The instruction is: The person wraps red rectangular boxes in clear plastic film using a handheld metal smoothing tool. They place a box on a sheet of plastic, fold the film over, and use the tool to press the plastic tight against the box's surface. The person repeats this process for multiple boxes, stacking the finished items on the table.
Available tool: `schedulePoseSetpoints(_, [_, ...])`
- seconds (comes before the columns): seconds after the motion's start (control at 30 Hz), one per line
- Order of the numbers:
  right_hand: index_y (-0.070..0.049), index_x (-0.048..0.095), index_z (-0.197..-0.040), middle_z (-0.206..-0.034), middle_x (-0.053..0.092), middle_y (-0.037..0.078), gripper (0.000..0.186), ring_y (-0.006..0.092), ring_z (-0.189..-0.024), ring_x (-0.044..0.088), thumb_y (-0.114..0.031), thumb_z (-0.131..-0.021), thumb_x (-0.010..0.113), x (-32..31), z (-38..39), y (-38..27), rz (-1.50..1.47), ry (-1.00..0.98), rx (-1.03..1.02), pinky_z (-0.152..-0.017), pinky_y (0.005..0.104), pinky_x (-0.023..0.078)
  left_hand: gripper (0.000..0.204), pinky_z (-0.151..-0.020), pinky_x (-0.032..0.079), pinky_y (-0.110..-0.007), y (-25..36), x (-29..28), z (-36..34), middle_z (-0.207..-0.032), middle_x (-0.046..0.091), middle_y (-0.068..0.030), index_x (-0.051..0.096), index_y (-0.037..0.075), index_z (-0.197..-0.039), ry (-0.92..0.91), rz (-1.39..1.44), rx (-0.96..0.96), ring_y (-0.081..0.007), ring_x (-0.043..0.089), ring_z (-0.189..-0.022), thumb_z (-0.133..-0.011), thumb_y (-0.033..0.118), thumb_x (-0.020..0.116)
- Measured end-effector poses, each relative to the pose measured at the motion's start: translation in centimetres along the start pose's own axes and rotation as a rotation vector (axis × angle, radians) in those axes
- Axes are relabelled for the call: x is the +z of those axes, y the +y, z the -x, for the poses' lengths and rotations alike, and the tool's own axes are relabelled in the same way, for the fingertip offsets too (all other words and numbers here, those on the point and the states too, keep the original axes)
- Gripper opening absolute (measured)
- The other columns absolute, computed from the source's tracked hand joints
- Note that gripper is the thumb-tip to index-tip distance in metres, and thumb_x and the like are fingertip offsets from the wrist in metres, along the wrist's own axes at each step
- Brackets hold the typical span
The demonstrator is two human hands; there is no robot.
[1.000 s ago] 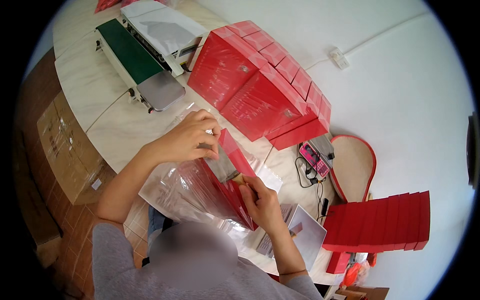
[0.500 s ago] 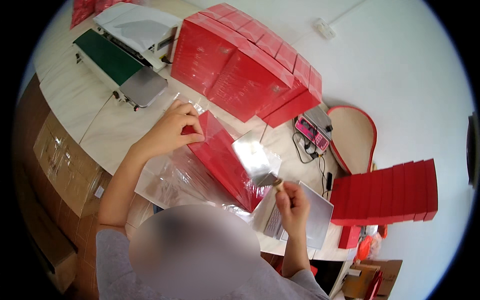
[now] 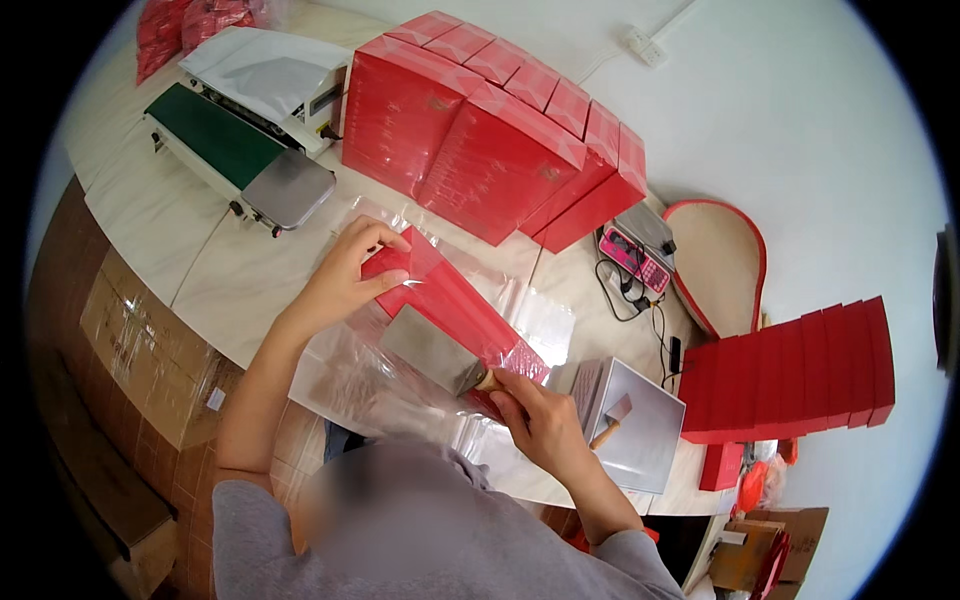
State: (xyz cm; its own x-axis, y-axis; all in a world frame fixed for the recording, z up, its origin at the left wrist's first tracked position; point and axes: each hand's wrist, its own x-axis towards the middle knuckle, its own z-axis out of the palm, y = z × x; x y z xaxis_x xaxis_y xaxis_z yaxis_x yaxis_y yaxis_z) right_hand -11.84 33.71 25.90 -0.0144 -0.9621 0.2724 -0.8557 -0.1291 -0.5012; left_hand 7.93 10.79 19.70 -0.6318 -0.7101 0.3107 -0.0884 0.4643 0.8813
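Note:
A long red box [image 3: 465, 315] in loose clear plastic film [image 3: 385, 365] lies at a slant across the table. My left hand [image 3: 352, 270] grips its far left end, thumb on the upper face and fingers bent over the edge. In my right hand [image 3: 540, 420], fingers are wrapped round the wooden handle of a scraper [image 3: 430, 345]. The scraper's broad metal blade lies over the near side of the wrapped box; whether it presses on the film I cannot tell.
Large wrapped red boxes [image 3: 470, 140] stand at the back. A green-belted sealing machine [image 3: 215, 135] is at left. To my right are a pale box [image 3: 645, 440] bearing a scraper or its picture, a pink device with cables [image 3: 635, 262] and a red stack [image 3: 785, 375].
My right hand has brought the scraper left and down, from upright above the box's right side to low over its near side. My left hand stays at the box's end, its fingers slightly shifted.

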Motion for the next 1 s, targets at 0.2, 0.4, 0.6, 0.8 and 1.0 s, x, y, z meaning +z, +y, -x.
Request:
schedulePoseSetpoints(0.2, [-0.003, 0.064, -0.11, -0.081, 0.068, 0.017, 0.025, 0.0328, -0.062, 0.065, -0.015, -0.089, 0.065, 0.7, -2.4, -0.6, 0.135, -0.004, -0.005, -0.052, 0.0389, 0.051, 0.041, -0.104, 0.036, -0.033, -3.1, 1.8, 1.5, -0.122, 0.057, -0.007, 0.054, 0.002, -0.126, 0.25, 0.741, -0.222, -0.0165, 0.052, -0.114, -0.105, 0.033, 0.037])
schedulePoseSetpoints(0.4, [-0.002, 0.062, -0.113, -0.074, 0.066, 0.019, 0.027, 0.0348, -0.058, 0.064, -0.015, -0.09, 0.064, 2.2, -5.7, -1.0, 0.191, -0.044, -0.048, -0.05, 0.0402, 0.051, 0.05, -0.103, 0.035, -0.029, -5.2, 4.9, 4.7, -0.127, 0.059, -0.0096, 0.054, 0.0, -0.129, 0.342, 0.794, -0.317, -0.0168, 0.052, -0.118, -0.106, 0.036, 0.029])
schedulePoseSetpoints(0.6, [-0.005, 0.059, -0.114, -0.07, 0.064, 0.015, 0.026, 0.0331, -0.053, 0.062, -0.018, -0.092, 0.061, 4.7, -10.1, -1.4, 0.218, -0.032, -0.167, -0.044, 0.0427, 0.048, 0.041, -0.105, 0.034, -0.029, -5.6, 5.8, 5.1, -0.129, 0.058, -0.0094, 0.05, -0.004, -0.132, 0.403, 0.788, -0.4, -0.0176, 0.051, -0.119, -0.102, 0.018, 0.034])
schedulePoseSetpoints(0.8, [-0.003, 0.061, -0.11, -0.074, 0.065, 0.019, 0.023, 0.0365, -0.06, 0.064, -0.017, -0.092, 0.061, 4.5, -11.0, -2.1, 0.177, -0.088, -0.108, -0.051, 0.0411, 0.05, 0.042, -0.105, 0.034, -0.029, -6.1, 5.7, 5.3, -0.127, 0.059, -0.0102, 0.054, -0.005, -0.129, 0.422, 0.645, -0.408, -0.0179, 0.052, -0.118, -0.104, 0.022, 0.034])
schedulePoseSetpoints(1.0, [-0.003, 0.061, -0.112, -0.078, 0.066, 0.02, 0.022, 0.037, -0.067, 0.065, -0.014, -0.093, 0.06, 1.2, -5.8, -0.2, 0.169, -0.156, 0.048, -0.057, 0.0406, 0.051, 0.051, -0.107, 0.033, -0.031, -4.0, 4.4, 4.5, -0.13, 0.058, -0.0128, 0.054, -0.004, -0.129, 0.36, 0.669, -0.226, -0.0185, 0.051, -0.123, -0.106, 0.034, 0.031])
